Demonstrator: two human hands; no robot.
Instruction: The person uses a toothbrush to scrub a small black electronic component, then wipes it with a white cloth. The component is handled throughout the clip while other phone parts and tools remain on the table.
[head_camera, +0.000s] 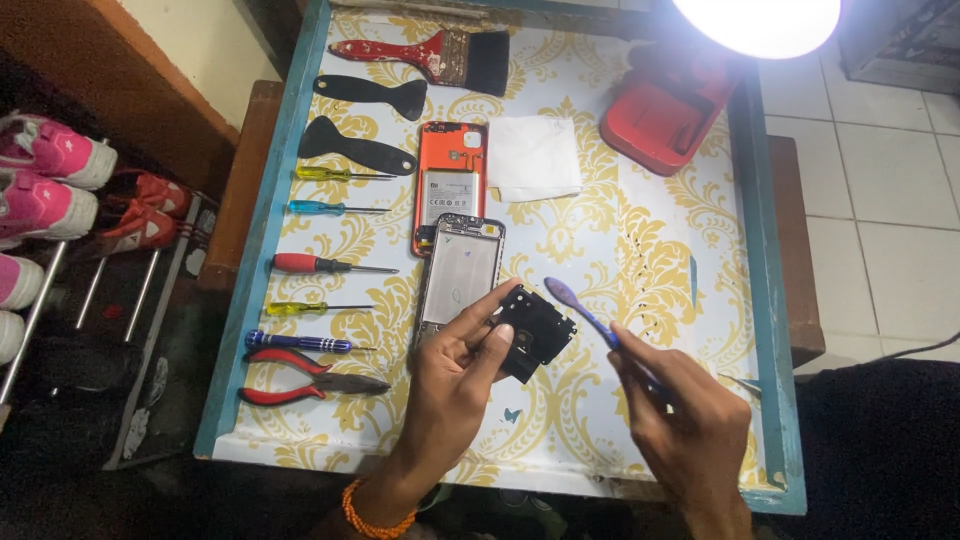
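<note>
My left hand holds a small black plastic phone cover piece just above the table, pinched between fingers and thumb. In my right hand is a purple toothbrush, its head pointing up-left, close to the black piece. Just left of the piece lies a phone mid-frame, face up. Above that lies an opened orange phone body with its battery showing.
Along the left side lie several screwdrivers, red-handled pliers and two black pry tools. A red-handled paintbrush, a white cloth, a red lamp base and its bright lamp head sit at the back. Shoes rest at the left.
</note>
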